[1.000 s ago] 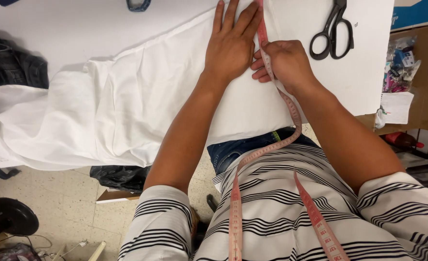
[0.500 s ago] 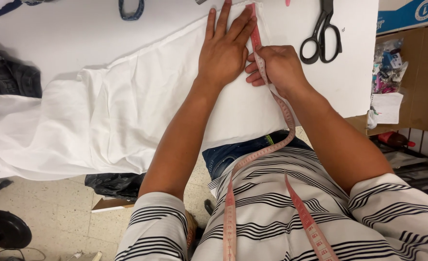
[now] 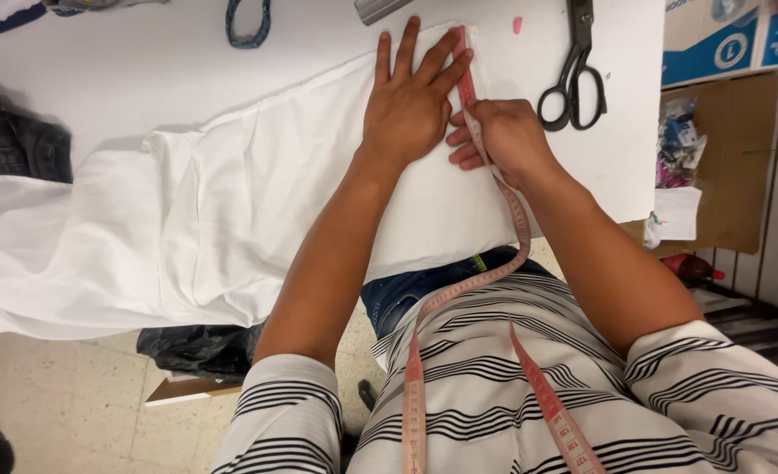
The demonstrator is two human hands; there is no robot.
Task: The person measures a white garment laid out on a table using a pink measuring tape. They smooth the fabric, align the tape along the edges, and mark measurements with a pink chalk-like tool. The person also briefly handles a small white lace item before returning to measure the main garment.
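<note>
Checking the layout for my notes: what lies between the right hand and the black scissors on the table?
In the head view, only bare white table lies between the right hand, which pinches the pink measuring tape, and the black scissors.

Bright, even light is falling from overhead onto the white table (image 3: 143, 61), which is reading nearly washed out and hiding its surface detail. The white cloth (image 3: 187, 228) lying on the table is showing soft grey shading in its folds. The left hand (image 3: 411, 105) is casting only a faint shadow on the cloth at its wrist. Below the table's near edge the floor is sitting dimmer. Focus is holding sharp throughout; straight lines right of the table are bowing slightly with wide-angle distortion.
</note>
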